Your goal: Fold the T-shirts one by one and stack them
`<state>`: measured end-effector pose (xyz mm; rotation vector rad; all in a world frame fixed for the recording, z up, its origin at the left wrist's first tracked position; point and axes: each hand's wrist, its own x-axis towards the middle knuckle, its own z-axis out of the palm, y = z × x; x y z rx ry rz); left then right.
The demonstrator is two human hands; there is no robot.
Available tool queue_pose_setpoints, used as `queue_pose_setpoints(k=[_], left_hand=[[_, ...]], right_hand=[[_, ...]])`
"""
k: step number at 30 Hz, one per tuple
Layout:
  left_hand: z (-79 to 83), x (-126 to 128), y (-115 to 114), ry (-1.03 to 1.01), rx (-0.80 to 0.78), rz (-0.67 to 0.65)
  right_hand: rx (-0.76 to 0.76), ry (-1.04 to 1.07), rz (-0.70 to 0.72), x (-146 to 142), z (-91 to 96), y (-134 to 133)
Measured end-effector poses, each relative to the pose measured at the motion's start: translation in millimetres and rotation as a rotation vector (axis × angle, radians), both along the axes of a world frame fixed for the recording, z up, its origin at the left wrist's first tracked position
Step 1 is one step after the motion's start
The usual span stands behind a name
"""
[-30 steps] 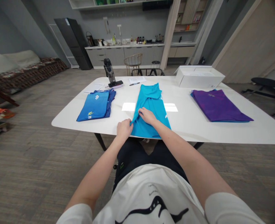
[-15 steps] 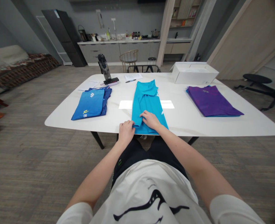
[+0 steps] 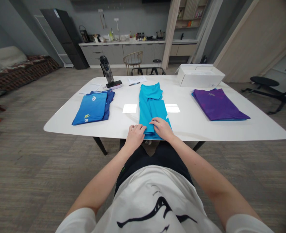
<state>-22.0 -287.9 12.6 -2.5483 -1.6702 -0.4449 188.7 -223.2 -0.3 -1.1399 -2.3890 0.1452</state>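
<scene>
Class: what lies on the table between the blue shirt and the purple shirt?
In the head view, the turquoise shirt lies between them, the left hand and right hand resting on its near end. A white rectangle flanks it on each side.

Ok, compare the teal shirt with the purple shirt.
The teal shirt is folded into a long narrow strip; the purple shirt is a wider rectangle. The left hand and right hand rest on the teal shirt; the purple shirt lies untouched. Both lie flat on the table.
</scene>
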Motion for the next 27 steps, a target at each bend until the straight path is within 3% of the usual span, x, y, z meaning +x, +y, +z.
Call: queue_pose_setpoints(k=[4, 11, 17, 22, 27], left_hand=[[-1.8, 1.7, 2.7, 0.08, -0.079, -0.029], [-1.1, -5.6, 8.3, 0.086, -0.153, -0.197], [5.5, -11.7, 11.6, -0.051, -0.246, -0.283], [5.5, -7.7, 46.9, -0.165, -0.198, -0.24], [-3.8, 11.9, 90.8, -0.039, -0.046, -0.247]], right_hand=[[-0.064, -0.126, 0.032, 10.6, -7.1, 1.7], [-0.101, -0.108, 0.049, 15.1, -4.8, -7.9], [-0.225, -0.035, 0.033, 18.2, -11.2, -3.2], [-0.236, 0.037, -0.074, 17.4, -10.5, 31.4], [-0.243, 0.034, -0.126, 14.2, -5.9, 80.6]])
